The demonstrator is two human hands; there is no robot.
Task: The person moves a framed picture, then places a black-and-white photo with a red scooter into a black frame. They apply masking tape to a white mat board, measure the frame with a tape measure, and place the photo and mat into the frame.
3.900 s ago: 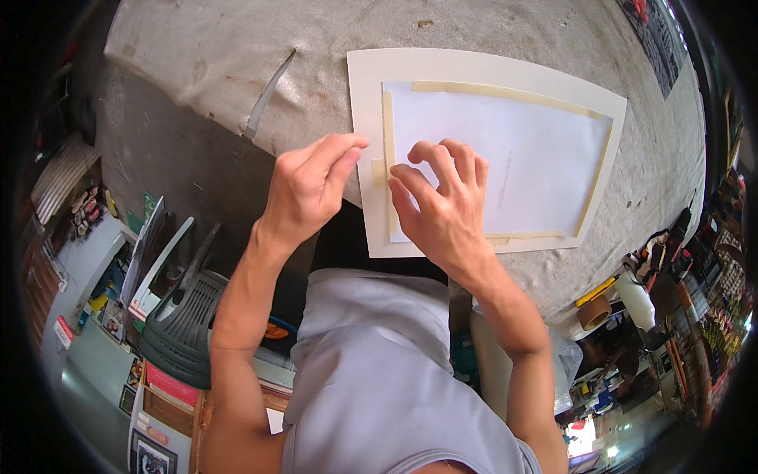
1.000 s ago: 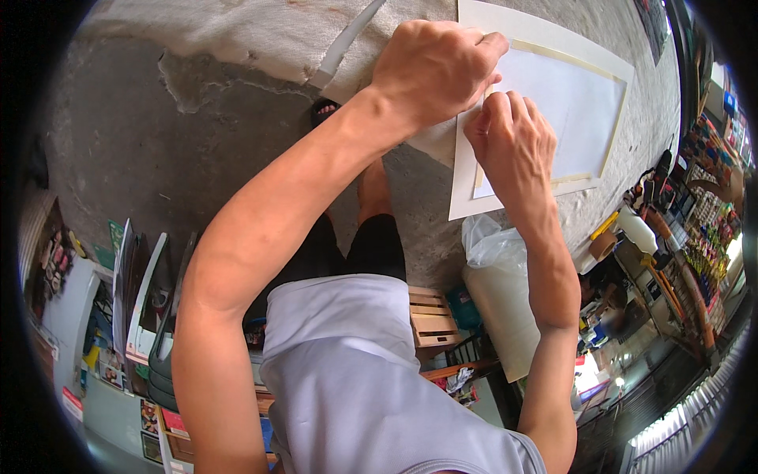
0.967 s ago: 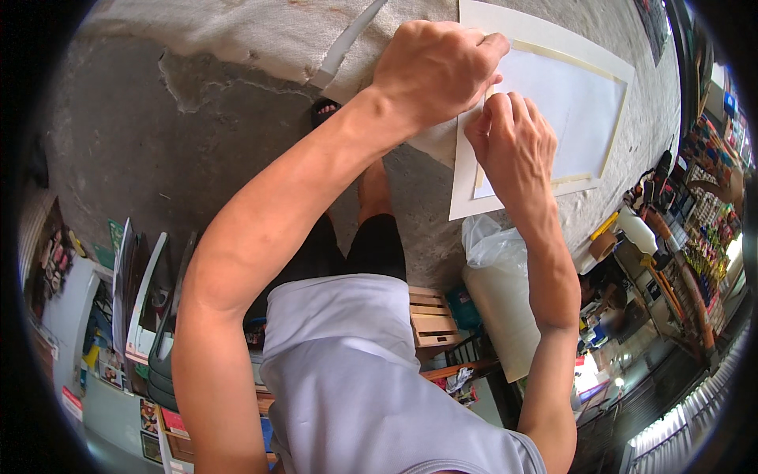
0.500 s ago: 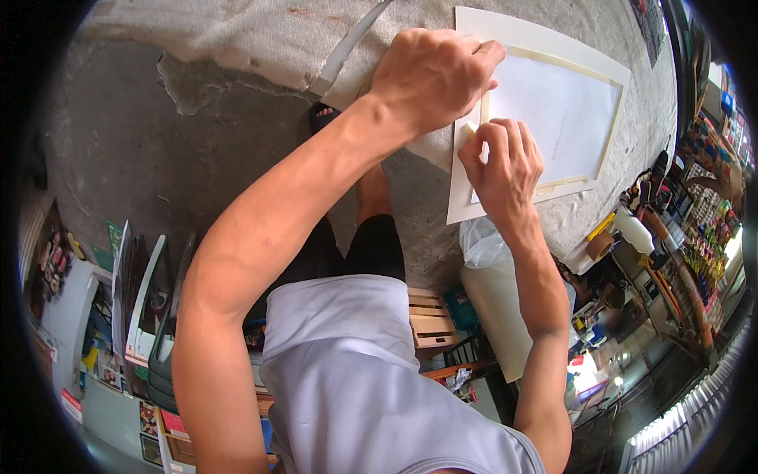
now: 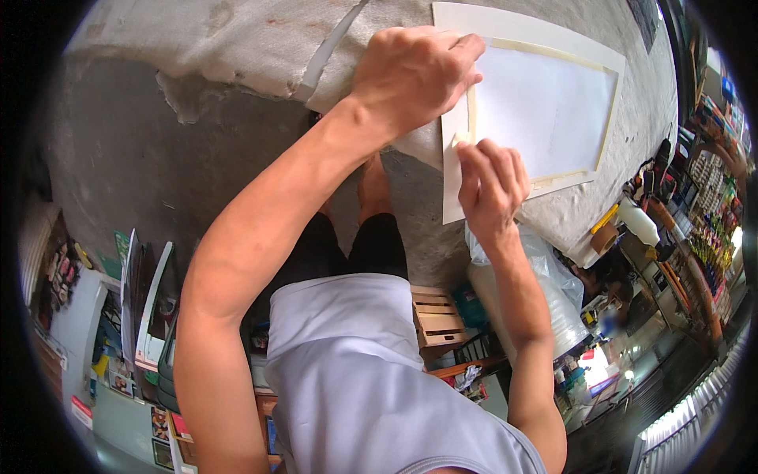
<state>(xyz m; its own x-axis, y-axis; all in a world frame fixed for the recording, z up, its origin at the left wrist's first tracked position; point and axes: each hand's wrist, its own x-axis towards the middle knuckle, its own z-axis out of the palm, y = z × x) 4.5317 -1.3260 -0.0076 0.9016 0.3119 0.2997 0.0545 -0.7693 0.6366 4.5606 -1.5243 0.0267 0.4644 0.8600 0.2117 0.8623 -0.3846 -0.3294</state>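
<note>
A white sheet of paper (image 5: 545,110) lies on a larger off-white board (image 5: 452,197), with cream tape (image 5: 602,130) along its edges. My left hand (image 5: 420,77) is closed, its fingers curled at the sheet's upper left corner; what they hold, if anything, is hidden. From there a strip of masking tape (image 5: 472,114) runs down the sheet's left side. My right hand (image 5: 496,186) is closed near the lower left of the sheet, with a pale bit of tape (image 5: 461,139) at its fingertips. Its fingers partly cover the lower end of the strip.
Under the board spreads a stained pale cloth (image 5: 237,39), its edge hanging over a grey floor (image 5: 134,150). Right of my legs stand a wooden crate (image 5: 438,316) and a plastic-wrapped roll (image 5: 557,316). A white bottle (image 5: 638,223) and a brown tape roll (image 5: 605,237) lie at the right.
My right hand has moved slightly down along the board's left side, away from my left hand. My left hand stays at the upper left corner. The whole view has shifted a little.
</note>
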